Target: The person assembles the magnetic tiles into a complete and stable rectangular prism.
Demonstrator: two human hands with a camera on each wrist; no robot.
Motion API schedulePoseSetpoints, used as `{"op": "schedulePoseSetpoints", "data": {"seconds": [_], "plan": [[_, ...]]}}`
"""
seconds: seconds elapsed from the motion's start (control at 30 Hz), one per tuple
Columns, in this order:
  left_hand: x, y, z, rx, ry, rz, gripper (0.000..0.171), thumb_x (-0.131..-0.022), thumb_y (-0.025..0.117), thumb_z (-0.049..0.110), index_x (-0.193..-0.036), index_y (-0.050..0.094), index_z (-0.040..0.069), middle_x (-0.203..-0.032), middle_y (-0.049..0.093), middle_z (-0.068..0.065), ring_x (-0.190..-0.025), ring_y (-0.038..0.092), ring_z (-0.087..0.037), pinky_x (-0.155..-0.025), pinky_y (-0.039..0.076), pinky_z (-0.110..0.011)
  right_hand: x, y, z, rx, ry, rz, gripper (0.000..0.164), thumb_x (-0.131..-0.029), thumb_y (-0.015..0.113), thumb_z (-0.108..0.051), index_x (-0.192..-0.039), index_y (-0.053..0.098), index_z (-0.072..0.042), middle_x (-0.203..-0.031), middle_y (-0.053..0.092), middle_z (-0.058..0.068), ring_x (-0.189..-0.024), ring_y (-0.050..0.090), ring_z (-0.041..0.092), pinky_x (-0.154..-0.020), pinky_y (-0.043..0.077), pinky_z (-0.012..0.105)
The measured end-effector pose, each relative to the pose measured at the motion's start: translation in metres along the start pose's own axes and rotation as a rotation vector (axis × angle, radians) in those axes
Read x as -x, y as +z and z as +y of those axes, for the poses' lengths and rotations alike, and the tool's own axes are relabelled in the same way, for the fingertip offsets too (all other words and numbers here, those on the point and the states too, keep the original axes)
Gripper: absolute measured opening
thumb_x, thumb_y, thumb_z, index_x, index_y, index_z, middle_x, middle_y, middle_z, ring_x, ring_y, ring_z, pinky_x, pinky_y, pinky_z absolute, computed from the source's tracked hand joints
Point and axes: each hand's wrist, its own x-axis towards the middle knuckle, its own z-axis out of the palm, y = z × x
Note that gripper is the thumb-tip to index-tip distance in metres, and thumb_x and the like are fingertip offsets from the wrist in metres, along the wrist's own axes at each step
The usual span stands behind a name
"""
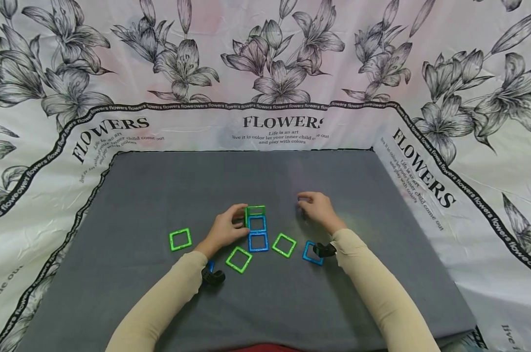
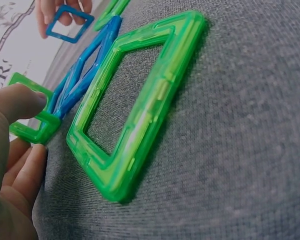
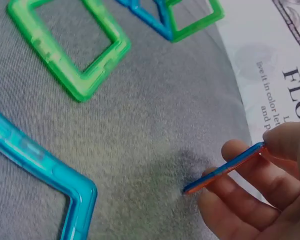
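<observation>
My left hand (image 1: 223, 229) pinches a green square magnetic tile frame (image 2: 37, 135), thumb on its near face and fingers below. This tile stands upright at the left side of a row of two blue square tiles (image 1: 258, 242), which lie flat and edge to edge. Another green square tile (image 1: 256, 207) adjoins the far end of the row. To the right, my right hand (image 1: 320, 210) holds a loose blue square tile (image 3: 225, 167) between thumb and fingers, edge-on in the right wrist view. In the left wrist view this held blue tile (image 2: 70, 37) shows its open square face.
Loose green tiles lie left (image 1: 180, 239), front (image 1: 239, 259) and right (image 1: 284, 245) of the row. One blue tile (image 1: 309, 255) lies partly under my right wrist, another (image 1: 210, 265) by my left wrist. Grey cloth (image 1: 248, 313) covers the table, bordered by a flower-printed sheet (image 1: 195, 127).
</observation>
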Motion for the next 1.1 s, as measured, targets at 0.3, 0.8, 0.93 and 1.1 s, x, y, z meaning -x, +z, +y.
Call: {"op": "schedulePoseSetpoints", "data": {"seconds": [0.3, 0.8, 0.93, 1.1], "plan": [[-0.001, 0.000, 0.000, -0.005, 0.011, -0.001, 0.071, -0.088, 0.076, 0.005, -0.151, 0.045, 0.009, -0.146, 0.057, -0.020, -0.133, 0.058, -0.037, -0.102, 0.055, -0.043, -0.001, 0.001, 0.002, -0.172, 0.067, -0.027, 0.039, -0.103, 0.058, -0.018, -0.140, 0.061, -0.008, -0.099, 0.078, 0.014, -0.063, 0.061, 0.012, -0.058, 0.053, 0.026], [-0.001, -0.001, -0.002, -0.009, 0.002, 0.003, 0.071, -0.087, 0.076, 0.005, -0.151, 0.046, 0.010, -0.145, 0.057, -0.020, -0.133, 0.058, -0.037, -0.101, 0.056, -0.043, -0.001, 0.017, -0.007, -0.451, 0.147, -0.048, 0.040, -0.102, 0.058, -0.011, -0.141, 0.059, 0.000, -0.084, 0.077, 0.004, -0.069, 0.066, 0.008, -0.061, 0.059, 0.029], [0.000, -0.001, -0.002, -0.014, -0.010, 0.001, 0.071, -0.088, 0.077, 0.006, -0.151, 0.045, 0.011, -0.145, 0.058, -0.019, -0.133, 0.058, -0.036, -0.101, 0.056, -0.043, 0.001, 0.029, -0.015, -0.585, 0.178, -0.096, 0.042, -0.102, 0.057, -0.010, -0.143, 0.056, 0.000, -0.078, 0.074, -0.003, -0.069, 0.068, 0.009, -0.061, 0.060, 0.030], [0.000, -0.001, -0.001, -0.015, -0.011, -0.002, 0.071, -0.088, 0.077, 0.007, -0.152, 0.045, 0.012, -0.145, 0.058, -0.019, -0.133, 0.058, -0.036, -0.101, 0.056, -0.044, 0.006, 0.039, -0.025, -0.617, 0.159, -0.113, 0.043, -0.103, 0.057, -0.010, -0.144, 0.055, 0.000, -0.081, 0.075, -0.001, -0.072, 0.069, 0.009, -0.062, 0.060, 0.029]]}}
